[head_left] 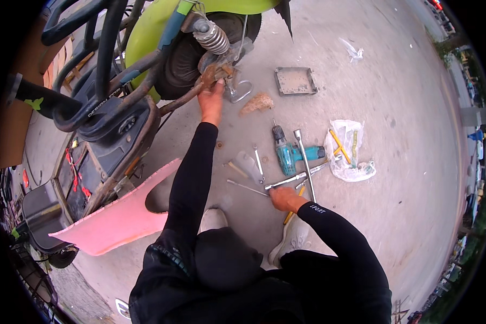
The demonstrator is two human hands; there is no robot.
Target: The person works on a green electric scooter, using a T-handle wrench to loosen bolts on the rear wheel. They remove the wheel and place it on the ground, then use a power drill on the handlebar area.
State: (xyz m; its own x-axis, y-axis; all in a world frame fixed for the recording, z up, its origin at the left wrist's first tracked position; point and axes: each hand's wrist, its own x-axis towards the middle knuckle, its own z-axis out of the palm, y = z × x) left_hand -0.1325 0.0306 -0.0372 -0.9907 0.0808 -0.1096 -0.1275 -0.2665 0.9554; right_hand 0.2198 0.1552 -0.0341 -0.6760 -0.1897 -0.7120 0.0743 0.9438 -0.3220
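My left hand (210, 102) grips a rusty metal bracket (213, 73) below the coil spring (211, 38), beside the black tyre (181, 67) of a lime-green scooter (146, 21). My right hand (284, 197) is closed on a thin silver tool (243, 186) at ground level, next to a chrome cross wrench (302, 146). Just above lie a teal cordless drill (289, 156) and a white plastic bag (351, 162) with a yellow tool on it. A small spanner (257, 159) rests left of the drill.
A pink body panel (102, 232) lies at lower left, beside the scooter's dark footboard (110, 146). A shallow tray (295, 81), a rusty brown lump (256, 103) and a plastic scrap (352, 51) are on the concrete. A road edge with vegetation runs along the far right.
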